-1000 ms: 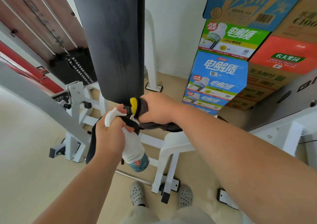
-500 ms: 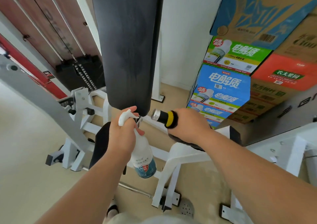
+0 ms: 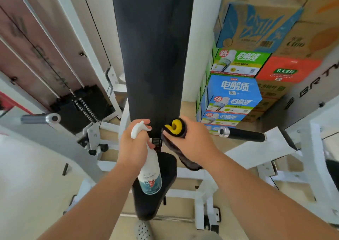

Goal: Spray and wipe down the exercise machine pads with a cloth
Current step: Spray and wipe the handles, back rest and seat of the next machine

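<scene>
Both hands sit at the back pad's (image 3: pixel 152 52) lower end; the left hand (image 3: pixel 134 148) clasps the spray bottle (image 3: pixel 149 171), the right hand (image 3: pixel 192 140) clutches the cloth (image 3: pixel 176 129); the pad's long axis runs toward twelve o'clock, and the right hand seems nearer.

The single head-worn camera looks forward and steeply down from above the person's arms, close over the left hand (image 3: pixel 134 144) and right hand (image 3: pixel 194 140) held out before it. It faces the long black back pad (image 3: pixel 152 56), which runs up the middle, and its wide angle takes in the seat pad (image 3: pixel 156 199) below and stacked cartons (image 3: pixel 236 92) at right.
</scene>
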